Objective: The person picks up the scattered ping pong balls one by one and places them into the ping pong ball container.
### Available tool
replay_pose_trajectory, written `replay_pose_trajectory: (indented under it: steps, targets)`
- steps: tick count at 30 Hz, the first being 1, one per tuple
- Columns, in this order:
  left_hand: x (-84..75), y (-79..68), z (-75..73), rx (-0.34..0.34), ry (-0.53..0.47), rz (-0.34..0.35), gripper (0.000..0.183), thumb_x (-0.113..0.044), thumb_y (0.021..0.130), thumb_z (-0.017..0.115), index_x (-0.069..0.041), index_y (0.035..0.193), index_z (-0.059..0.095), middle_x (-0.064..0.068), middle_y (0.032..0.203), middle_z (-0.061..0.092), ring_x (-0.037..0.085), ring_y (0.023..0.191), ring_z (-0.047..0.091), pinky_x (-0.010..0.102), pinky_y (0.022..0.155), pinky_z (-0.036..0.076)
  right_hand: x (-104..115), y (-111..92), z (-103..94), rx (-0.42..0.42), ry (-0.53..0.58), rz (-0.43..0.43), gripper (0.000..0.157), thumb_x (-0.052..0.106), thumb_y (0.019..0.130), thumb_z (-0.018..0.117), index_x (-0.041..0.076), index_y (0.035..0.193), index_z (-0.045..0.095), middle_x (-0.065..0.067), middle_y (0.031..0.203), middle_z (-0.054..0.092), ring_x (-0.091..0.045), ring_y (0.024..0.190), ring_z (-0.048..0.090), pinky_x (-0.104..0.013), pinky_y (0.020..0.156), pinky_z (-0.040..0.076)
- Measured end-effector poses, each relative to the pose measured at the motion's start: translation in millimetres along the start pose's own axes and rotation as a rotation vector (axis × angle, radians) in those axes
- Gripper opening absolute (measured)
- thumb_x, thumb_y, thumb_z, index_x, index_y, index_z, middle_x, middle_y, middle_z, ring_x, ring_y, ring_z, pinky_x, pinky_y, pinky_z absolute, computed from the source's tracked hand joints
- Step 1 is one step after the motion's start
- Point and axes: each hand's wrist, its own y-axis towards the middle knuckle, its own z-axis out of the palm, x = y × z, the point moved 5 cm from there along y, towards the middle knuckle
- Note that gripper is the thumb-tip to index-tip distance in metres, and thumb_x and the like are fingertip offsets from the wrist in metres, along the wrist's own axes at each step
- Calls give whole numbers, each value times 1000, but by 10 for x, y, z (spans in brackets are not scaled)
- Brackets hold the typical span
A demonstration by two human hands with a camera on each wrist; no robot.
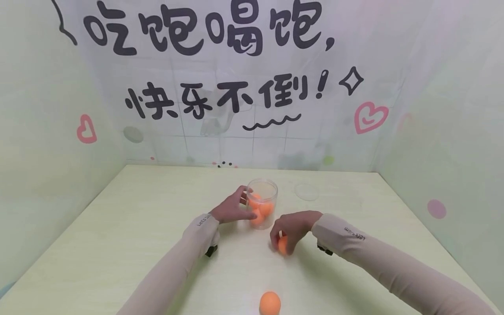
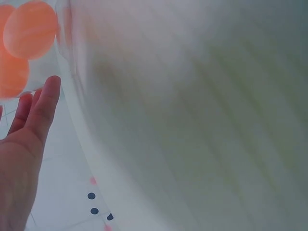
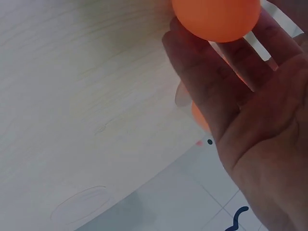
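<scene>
A clear round plastic jar (image 1: 262,192) stands upright on the table, with several orange ping-pong balls (image 1: 266,209) inside. My left hand (image 1: 233,207) holds it from the left, thumb in front and fingers round the far side. In the left wrist view, balls (image 2: 30,30) show beyond the fingertips. Just right of and nearer than the jar, my right hand (image 1: 295,225) grips another orange ping-pong ball (image 1: 282,246) low over the table. The right wrist view shows that ball (image 3: 216,17) between thumb and fingers; whether it touches the table I cannot tell.
One loose orange ball (image 1: 270,303) lies at the near edge of the view. A thin clear disc (image 1: 306,192), like a lid, lies flat behind and right of the jar. Printed walls enclose the pale table (image 1: 157,197) at the back and sides.
</scene>
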Motion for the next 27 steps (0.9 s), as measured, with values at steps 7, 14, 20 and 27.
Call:
replay_pose_trajectory:
  steps: [7,14,20,27]
  targets:
    - [6,-20,2,-7,3,-10,71,-31,78,76,-10,133,37,8,124,56,25,118,50,43,94,44,-14,-88,26,121,100,191,29,-7,71,72,21,78,70,13,80,58,-7,62,53,-29,67,53]
    - [10,-3,5,-9,7,2,72,-30,77,76,-9,134,37,8,124,56,25,117,51,43,94,44,-10,-121,-32,112,88,199,29,-6,71,73,22,79,70,13,82,58,-5,66,53,-26,65,52]
    - [2,42,7,-15,2,12,71,-28,77,77,-9,133,37,10,123,56,27,116,52,43,93,46,-34,-178,-125,93,113,221,29,-5,72,74,22,80,69,11,87,58,-7,69,53,-26,67,50]
    - [-12,10,30,-28,15,-4,72,-28,75,78,-10,132,38,13,120,55,28,115,51,46,94,45,-59,-265,-242,65,101,218,28,-4,72,73,21,83,70,10,88,58,-10,68,53,-34,74,51]
